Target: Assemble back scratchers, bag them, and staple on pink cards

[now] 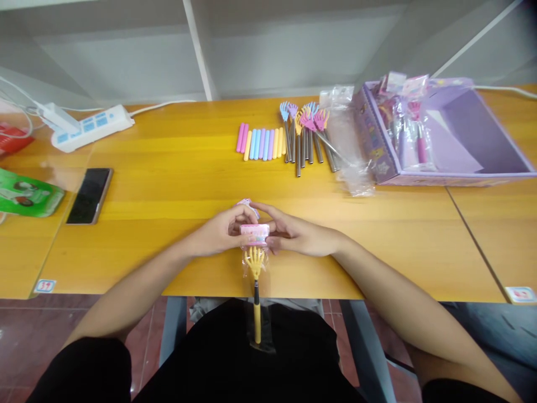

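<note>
left hand + right hand: both pinching pink header card | yellow scratcher hangs past surface edge (bagged) | advice: keep card level, grip even

Your left hand and right hand pinch the pink card and cover both its ends; its print is too small to read. A pale scrap behind your left fingertips is mostly hidden. At the desk's left edge, the picture cuts off the red packet and the green packet. The near-left sticker and the near-right sticker can't be read. Toward the far right corner, crumpled plastic blurs what stands in the purple box.
</note>
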`<state>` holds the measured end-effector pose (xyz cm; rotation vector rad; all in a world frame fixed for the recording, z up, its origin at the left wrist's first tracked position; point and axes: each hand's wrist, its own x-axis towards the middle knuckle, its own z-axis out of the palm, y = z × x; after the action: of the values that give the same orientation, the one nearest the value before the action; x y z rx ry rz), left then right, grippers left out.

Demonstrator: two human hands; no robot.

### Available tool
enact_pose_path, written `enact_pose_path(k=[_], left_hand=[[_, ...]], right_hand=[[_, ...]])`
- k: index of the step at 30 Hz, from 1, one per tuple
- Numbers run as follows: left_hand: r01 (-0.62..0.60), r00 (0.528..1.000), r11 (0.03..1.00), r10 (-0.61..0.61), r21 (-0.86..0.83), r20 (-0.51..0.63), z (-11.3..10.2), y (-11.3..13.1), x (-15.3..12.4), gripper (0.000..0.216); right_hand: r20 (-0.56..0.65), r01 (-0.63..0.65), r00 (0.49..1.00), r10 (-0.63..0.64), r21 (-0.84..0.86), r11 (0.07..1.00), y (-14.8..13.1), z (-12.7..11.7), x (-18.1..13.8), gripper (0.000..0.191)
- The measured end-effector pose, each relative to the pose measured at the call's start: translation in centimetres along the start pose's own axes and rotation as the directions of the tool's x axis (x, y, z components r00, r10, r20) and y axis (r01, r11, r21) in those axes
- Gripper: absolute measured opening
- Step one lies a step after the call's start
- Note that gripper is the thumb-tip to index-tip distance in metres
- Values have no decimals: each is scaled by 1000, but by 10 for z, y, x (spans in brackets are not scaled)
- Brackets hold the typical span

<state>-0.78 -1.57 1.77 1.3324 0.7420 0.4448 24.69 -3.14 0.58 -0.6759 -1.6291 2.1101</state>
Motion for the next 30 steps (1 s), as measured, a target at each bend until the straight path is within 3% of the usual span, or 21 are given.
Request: enact_pose_path(k=[2,6,8,11,15,20,25,27,30], left_hand=[[39,997,999,-39,-6,62,1,1,-1,43],[85,990,996,-88,25,112,4,3,-4,46],[24,998,998,-27,65,59,5,5,-4,38],[-88,995,992,91,92,-31,6,7,-2,35],[-154,962,988,151,3,-226,1,3,2,41],[-235,841,965,139,-121,-523,-8,-3,8,43],[-315,745,930,120,-188,-656,-12,0,14,45],[-378,729,901,146,-215,-669,-13,0,14,43],[-401,765,867,138,-297,-628,-15,-1,14,38]], right_hand=[[81,-101,992,98,39,994,-1,0,-1,88],[316,-294,904,288,-27,955,2,4,0,56],[338,-307,886,317,-84,948,2,8,2,50],[287,-296,904,318,-118,948,2,12,5,49],[297,-302,899,321,-108,947,3,16,9,49],[105,-186,976,192,-71,980,5,16,13,41],[-47,1,999,-6,-96,995,9,15,19,33],[-84,18,996,-20,-26,1000,10,9,21,38],[-294,75,951,-95,-79,994,-1,-16,13,43]])
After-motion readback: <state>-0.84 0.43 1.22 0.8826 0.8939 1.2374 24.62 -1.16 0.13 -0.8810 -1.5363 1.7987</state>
